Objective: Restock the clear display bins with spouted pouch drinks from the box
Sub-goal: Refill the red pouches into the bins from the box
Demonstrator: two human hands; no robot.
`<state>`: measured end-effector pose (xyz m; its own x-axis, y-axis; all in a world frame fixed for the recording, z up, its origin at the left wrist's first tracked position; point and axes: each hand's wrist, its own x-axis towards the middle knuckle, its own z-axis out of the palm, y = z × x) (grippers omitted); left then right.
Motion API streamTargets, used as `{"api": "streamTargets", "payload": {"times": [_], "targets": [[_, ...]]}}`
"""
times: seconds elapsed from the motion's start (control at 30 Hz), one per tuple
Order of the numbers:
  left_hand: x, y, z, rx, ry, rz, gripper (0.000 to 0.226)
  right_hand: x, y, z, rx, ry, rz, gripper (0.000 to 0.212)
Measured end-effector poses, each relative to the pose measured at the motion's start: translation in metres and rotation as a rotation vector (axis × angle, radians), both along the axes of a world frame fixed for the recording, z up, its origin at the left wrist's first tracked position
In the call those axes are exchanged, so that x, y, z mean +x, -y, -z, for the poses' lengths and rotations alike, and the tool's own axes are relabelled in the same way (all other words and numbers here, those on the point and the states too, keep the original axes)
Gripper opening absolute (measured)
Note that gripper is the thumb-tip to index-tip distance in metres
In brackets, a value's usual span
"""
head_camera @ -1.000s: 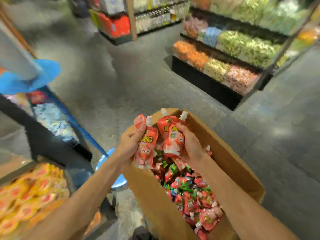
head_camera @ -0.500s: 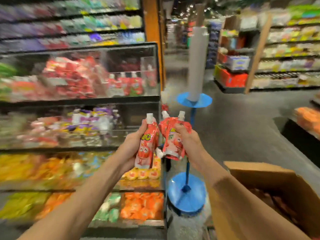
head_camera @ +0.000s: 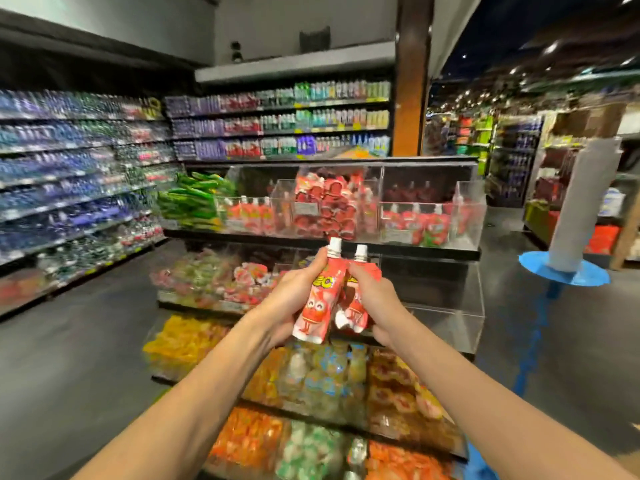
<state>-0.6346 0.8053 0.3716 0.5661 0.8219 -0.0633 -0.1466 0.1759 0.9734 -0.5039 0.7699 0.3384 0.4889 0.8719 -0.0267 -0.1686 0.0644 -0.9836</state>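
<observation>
- Several long shelves [head_camera: 69,174] of blurred blue and purple bottles run down our far left.
- Beside them stands the tiered display, with green pouches [head_camera: 194,199] heaped at the left end of its top tier.
- Along that same tier we see the clear display bins [head_camera: 468,202], which hold red spouted pouches standing and piled behind their walls.
- Our left hand [head_camera: 287,299] is wrapped round a red spouted pouch [head_camera: 315,306], upright with its white cap on top, held in the air in front of the middle tier.
- Our right hand [head_camera: 381,303] grasps a second red pouch [head_camera: 356,311], also cap up. We cannot tell whether more are tucked behind it.
- Both pouches touch side by side between our hands.
- Under our forearms, the lower tiers hold yellow, orange and pale green sweets [head_camera: 249,441].
- On the far right, a white post [head_camera: 585,202] rises from a round blue base [head_camera: 564,273] on the dark floor.
</observation>
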Motion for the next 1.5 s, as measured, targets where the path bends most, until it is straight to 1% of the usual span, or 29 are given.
{"api": "streamTargets", "payload": {"times": [0.07, 0.2, 0.27, 0.33, 0.4, 0.47, 0.53, 0.6, 0.67, 0.73, 0.8, 0.87, 0.93, 1.0, 1.07, 1.17, 1.23, 1.33, 1.37, 1.4, 1.47, 1.5], "targets": [[-0.014, -0.010, -0.004, 0.053, -0.022, 0.004, 0.046, -0.018, -0.013, -0.005, 0.027, -0.007, -0.005, 0.030], [-0.029, -0.034, -0.009, 0.164, -0.082, 0.028, 0.045, -0.032, -0.040, -0.009, 0.069, 0.002, -0.024, 0.026], [-0.031, -0.049, -0.011, 0.232, -0.126, 0.021, 0.051, -0.034, -0.054, -0.009, 0.084, -0.030, -0.060, 0.023], [-0.031, -0.067, -0.010, 0.324, -0.159, 0.004, 0.062, -0.034, -0.075, -0.004, 0.054, -0.081, -0.088, 0.020], [-0.029, -0.092, -0.007, 0.456, -0.240, -0.022, 0.070, -0.035, -0.100, 0.000, 0.010, -0.147, -0.126, 0.023], [-0.030, -0.123, -0.003, 0.568, -0.334, -0.041, 0.075, -0.035, -0.134, 0.004, -0.045, -0.203, -0.179, 0.031], [-0.033, -0.155, -0.001, 0.600, -0.378, -0.052, 0.077, -0.034, -0.167, 0.009, -0.086, -0.261, -0.239, 0.038], [-0.035, -0.184, 0.001, 0.585, -0.364, -0.076, 0.070, -0.032, -0.198, 0.014, -0.078, -0.299, -0.300, 0.042], [-0.035, -0.211, 0.003, 0.545, -0.301, -0.117, 0.061, -0.031, -0.228, 0.015, -0.067, -0.321, -0.353, 0.049], [-0.034, -0.241, 0.005, 0.517, -0.275, -0.160, 0.057, -0.031, -0.260, 0.016, -0.095, -0.339, -0.367, 0.058], [-0.036, -0.276, 0.010, 0.501, -0.263, -0.255, 0.056, -0.034, -0.291, 0.016, -0.106, -0.376, -0.386, 0.063], [-0.039, -0.312, 0.013, 0.460, -0.220, -0.380, 0.057, -0.038, -0.322, 0.014, -0.087, -0.421, -0.396, 0.062], [-0.044, -0.343, 0.011, 0.380, -0.210, -0.469, 0.058, -0.045, -0.351, 0.009, -0.063, -0.449, -0.442, 0.058], [-0.051, -0.368, 0.011, 0.339, -0.216, -0.473, 0.053, -0.052, -0.377, 0.003, -0.047, -0.425, -0.488, 0.055], [-0.058, -0.390, 0.008, 0.351, -0.212, -0.471, 0.049, -0.058, -0.400, -0.002, -0.034, -0.350, -0.513, 0.052], [-0.070, -0.425, 0.003, 0.344, -0.202, -0.467, 0.051, -0.067, -0.429, -0.008, -0.058, -0.271, -0.578, 0.066], [-0.078, -0.452, 0.004, 0.319, -0.205, -0.436, 0.052, -0.072, -0.449, -0.009, -0.070, -0.274, -0.598, 0.068], [-0.087, -0.491, 0.001, 0.252, -0.159, -0.377, 0.046, -0.080, -0.484, -0.008, -0.070, -0.310, -0.581, 0.080], [-0.090, -0.509, 0.001, 0.231, -0.149, -0.362, 0.045, -0.084, -0.496, -0.009, -0.053, -0.322, -0.567, 0.076], [-0.092, -0.521, -0.004, 0.191, -0.124, -0.360, 0.044, -0.089, -0.508, -0.011, -0.028, -0.341, -0.546, 0.065], [-0.097, -0.557, -0.014, 0.062, -0.027, -0.326, 0.043, -0.098, -0.531, -0.022, 0.021, -0.389, -0.485, 0.042], [-0.099, -0.576, -0.020, 0.006, 0.043, -0.307, 0.043, -0.101, -0.543, -0.029, 0.039, -0.396, -0.460, 0.034]]}}
